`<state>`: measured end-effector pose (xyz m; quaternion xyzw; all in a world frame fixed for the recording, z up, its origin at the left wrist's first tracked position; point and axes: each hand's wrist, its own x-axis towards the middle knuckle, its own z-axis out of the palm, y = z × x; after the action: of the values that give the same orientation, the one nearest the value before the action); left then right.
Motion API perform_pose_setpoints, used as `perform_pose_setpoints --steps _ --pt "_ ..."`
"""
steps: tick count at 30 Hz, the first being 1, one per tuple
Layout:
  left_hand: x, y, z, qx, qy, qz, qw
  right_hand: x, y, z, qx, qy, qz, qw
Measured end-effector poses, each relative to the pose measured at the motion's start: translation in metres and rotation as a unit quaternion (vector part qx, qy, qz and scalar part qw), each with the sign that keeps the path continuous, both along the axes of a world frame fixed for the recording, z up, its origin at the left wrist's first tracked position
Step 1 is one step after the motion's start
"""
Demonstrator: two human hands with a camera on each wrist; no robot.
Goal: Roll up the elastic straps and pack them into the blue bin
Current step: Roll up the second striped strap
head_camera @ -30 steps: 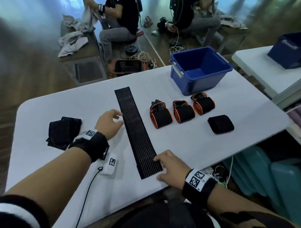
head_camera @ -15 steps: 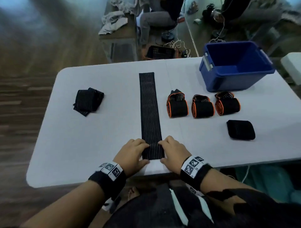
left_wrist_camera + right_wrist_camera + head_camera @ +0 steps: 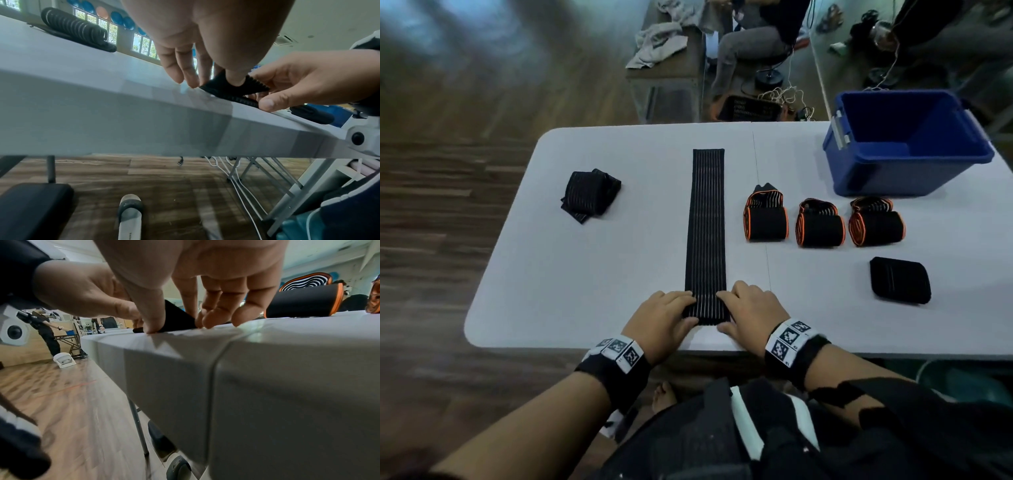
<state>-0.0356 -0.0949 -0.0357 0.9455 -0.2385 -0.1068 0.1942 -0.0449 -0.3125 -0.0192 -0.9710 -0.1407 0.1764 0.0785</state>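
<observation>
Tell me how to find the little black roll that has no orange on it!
Start at the blue bin on the far right of the white table. In front of it sit three orange-edged rolls in a row. Nearer you, alone, lies the plain black roll, flatter and without any orange trim.

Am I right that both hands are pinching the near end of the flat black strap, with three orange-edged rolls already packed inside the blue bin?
Not quite. The left hand and right hand do pinch the near end of the flat black strap, but the head view shows the three orange-edged rolls on the table in front of the blue bin, not inside it.
</observation>
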Motion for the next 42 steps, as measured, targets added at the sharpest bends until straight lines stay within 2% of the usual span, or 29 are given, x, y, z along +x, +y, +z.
perform_pose_setpoints --steps 8,17,22,25,29,33,37,40,42 --pt "-0.008 0.001 -0.002 0.0 0.011 -0.007 1.0 -0.008 0.0 -0.003 -0.016 -0.004 0.029 0.999" --pt "-0.017 -0.002 -0.004 -0.001 -0.039 -0.022 0.999 -0.013 -0.002 -0.004 -0.017 -0.001 0.057 0.998" --pt "-0.021 -0.008 0.006 -0.046 0.026 0.074 0.996 -0.014 -0.003 -0.004 0.034 0.011 0.038 0.999" --pt "-0.021 -0.004 0.007 -0.096 0.08 0.116 0.985 -0.013 -0.006 -0.005 0.112 0.035 -0.029 0.993" --pt "-0.022 0.005 0.001 -0.136 0.106 0.154 0.973 -0.006 -0.007 -0.001 0.188 0.068 -0.094 0.975" --pt "-0.015 0.001 0.0 -0.16 0.117 0.231 0.952 -0.001 -0.005 0.0 0.178 0.083 -0.149 0.969" --pt "-0.009 -0.008 -0.001 -0.203 0.136 0.289 0.926 0.0 -0.006 -0.004 0.226 0.073 -0.22 0.946" --pt "-0.01 -0.012 -0.003 -0.25 0.167 0.315 0.9 0.0 -0.006 -0.003 0.212 0.064 -0.21 0.952" --pt "-0.01 -0.013 -0.003 -0.259 0.175 0.323 0.893 0.0 -0.005 -0.003 0.195 0.059 -0.192 0.96"
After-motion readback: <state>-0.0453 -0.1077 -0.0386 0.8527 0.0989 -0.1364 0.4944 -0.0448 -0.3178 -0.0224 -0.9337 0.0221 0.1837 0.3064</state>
